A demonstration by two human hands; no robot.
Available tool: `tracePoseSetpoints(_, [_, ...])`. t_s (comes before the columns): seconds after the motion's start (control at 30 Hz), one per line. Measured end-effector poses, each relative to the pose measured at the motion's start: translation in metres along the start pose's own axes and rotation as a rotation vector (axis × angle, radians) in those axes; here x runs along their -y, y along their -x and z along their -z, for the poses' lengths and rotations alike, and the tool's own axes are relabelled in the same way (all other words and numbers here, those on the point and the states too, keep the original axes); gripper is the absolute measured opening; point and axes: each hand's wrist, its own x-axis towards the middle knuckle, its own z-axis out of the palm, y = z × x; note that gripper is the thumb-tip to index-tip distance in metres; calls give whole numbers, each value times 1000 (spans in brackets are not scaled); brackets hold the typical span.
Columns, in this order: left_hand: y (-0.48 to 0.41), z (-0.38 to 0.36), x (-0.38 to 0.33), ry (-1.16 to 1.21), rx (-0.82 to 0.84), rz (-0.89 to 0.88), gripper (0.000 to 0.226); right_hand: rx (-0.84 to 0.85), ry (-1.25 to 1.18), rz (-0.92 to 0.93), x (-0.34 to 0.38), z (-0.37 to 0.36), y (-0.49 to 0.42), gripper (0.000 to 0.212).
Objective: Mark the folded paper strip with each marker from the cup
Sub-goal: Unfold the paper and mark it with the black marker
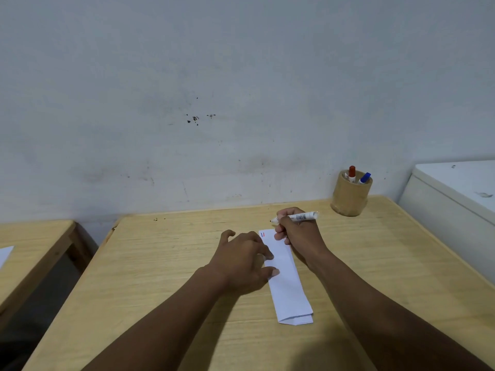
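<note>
Left hand lies palm-down, fingers spread and pressing downward; right hand is curled in a writing grip, both forearms extended forward.

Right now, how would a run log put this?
right hand: holds marker | left hand: pins paper strip | cup: two markers

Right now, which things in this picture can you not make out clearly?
- Head view: the ink colour of the marker in the right hand; its tip is too small to read.
- The red and blue markers' bodies, hidden inside the cup.
- The paper strip where the left hand's fingers cover it.
</note>
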Motion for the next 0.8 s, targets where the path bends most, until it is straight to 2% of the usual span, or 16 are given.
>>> tracePoseSetpoints(0.2, [-1,1,1,9,2,9,50,-25,203,46,-2,-9,2,15])
tracePoseSetpoints(0.4, [0,0,6,38,5,0,55,-113,265,56,-5,-9,2,14])
tracePoseSetpoints(0.8, [1,-4,7,57,-10,7,57,-97,307,56,-3,-9,1,13])
